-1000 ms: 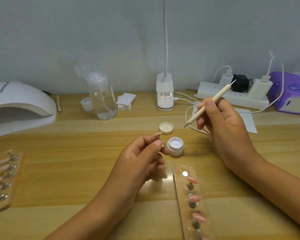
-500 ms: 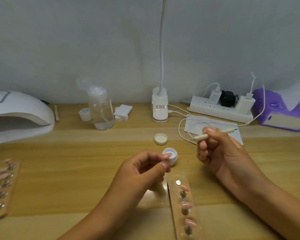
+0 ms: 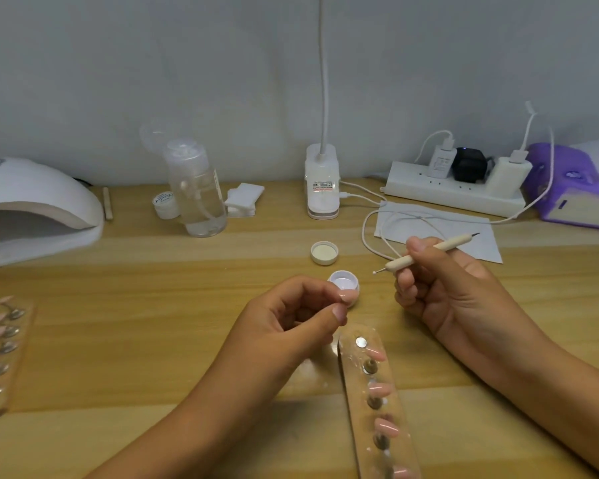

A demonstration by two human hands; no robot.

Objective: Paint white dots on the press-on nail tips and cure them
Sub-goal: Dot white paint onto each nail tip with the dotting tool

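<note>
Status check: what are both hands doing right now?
Left hand pinches small pink piece, likely nail tip. Right hand grips dotting tool, white bead on end. Paint pot open between hands.

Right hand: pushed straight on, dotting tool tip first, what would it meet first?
Likely the open pot, just left of the dotting tool; the left hand pinches a nail tip beside it, so depth is uncertain.

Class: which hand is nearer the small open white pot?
Left. The left hand reaches the near edge of the small open white pot; the right hand, gripping a beige dotting tool, is apart to its right.
</note>
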